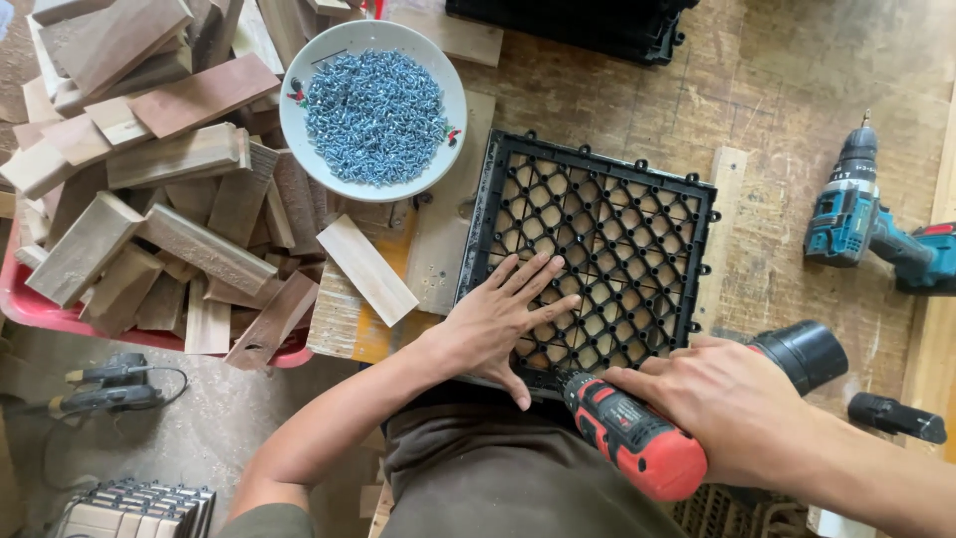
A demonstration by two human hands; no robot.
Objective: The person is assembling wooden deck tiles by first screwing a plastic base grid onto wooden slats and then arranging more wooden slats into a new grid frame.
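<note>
I'm watching the left hand (503, 317) pressing flat, fingers spread, on the black plastic grid tile (596, 261) lying on the workbench (797, 80). The right hand (725, 399) is gripping a red cordless drill (629, 433) at the tile's near edge. A bowl of screws (373, 110) is sitting just beyond.

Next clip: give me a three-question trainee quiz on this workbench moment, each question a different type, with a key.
1. True or false: the left hand lies flat with spread fingers on the black plastic lattice tile.
2. Which tool does the right hand grip? A) the red and black cordless drill B) the teal cordless drill lying on the bench C) a hammer
3. Fill in: the white round bowl holds a heap of silver ____.

Key: 1 true; 2 A; 3 screws.
</note>
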